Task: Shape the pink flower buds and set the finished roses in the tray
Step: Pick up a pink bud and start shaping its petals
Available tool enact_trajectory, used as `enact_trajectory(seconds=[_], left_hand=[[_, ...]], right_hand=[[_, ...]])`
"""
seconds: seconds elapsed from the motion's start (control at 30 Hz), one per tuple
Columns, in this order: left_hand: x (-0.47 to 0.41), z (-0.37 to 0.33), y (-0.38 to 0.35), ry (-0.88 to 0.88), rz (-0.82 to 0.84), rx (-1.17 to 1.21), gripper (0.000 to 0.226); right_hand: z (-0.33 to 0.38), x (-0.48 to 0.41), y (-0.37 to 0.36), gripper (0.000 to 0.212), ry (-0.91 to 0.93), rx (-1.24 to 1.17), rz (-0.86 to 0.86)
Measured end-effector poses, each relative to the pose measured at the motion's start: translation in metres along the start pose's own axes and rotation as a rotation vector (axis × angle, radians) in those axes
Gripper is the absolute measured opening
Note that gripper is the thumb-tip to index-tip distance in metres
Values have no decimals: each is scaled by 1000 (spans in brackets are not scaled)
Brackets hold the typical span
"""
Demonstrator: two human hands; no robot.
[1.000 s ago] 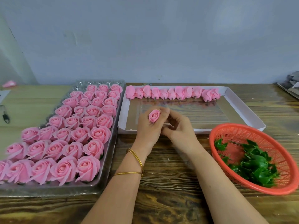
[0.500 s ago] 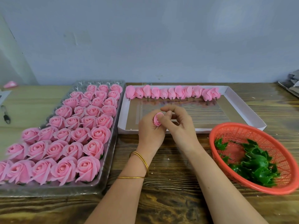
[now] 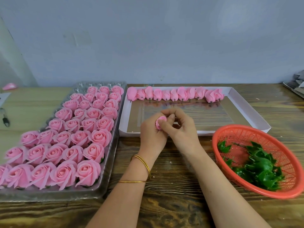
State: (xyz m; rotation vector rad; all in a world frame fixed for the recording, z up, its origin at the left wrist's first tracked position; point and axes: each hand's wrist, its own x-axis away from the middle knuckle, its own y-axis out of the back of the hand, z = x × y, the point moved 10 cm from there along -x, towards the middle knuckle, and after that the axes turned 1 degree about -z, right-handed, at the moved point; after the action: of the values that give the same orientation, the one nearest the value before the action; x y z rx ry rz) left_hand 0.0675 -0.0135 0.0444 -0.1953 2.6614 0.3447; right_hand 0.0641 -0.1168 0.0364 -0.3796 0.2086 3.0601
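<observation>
A single wide-angle head-worn view looks forward and down along the desk (image 3: pixel 172 208) toward the wall (image 3: pixel 148 38) at 12 o'clock, close over the work.

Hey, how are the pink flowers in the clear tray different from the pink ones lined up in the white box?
The roses are open, petals spread and centres facing up; the buds are closed, petals wrapped tight. The roses fill most of the tray in several rows; the buds lie on their sides in one row along the far edge of the box, short stems showing. Both are the same pink.
</observation>
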Motion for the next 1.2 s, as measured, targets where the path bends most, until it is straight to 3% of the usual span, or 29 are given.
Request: enact_trajectory(seconds=[0.13,0.27,0.4,0.5,0.57,0.7,0.93,1.2], left_hand=[[2,0,-3,-10,11,-27,39],[0,2,0,20,-24,-12,22],[-4,0,9,3,-98,-2,31],[-8,7,14,35,-131,84,32],[-8,14,13,89,-124,150,33],[-5,13,13,160,-147,275,18],[-3,14,4,175,-63,374,35],[-4,18,1,197,23,389,26]], right_hand=[[0,-1,1,23,22,-21,-3],[1,-1,-2,18,40,-42,13],[-5,-3,-1,31,-2,-192,9],[-5,-4,-2,31,25,-101,41],[-4,-3,-5,42,49,-9,70],[0,-1,-12,46,105,54,121],[4,1,-12,52,138,100,96],[1,2,-19,53,89,11,214]])
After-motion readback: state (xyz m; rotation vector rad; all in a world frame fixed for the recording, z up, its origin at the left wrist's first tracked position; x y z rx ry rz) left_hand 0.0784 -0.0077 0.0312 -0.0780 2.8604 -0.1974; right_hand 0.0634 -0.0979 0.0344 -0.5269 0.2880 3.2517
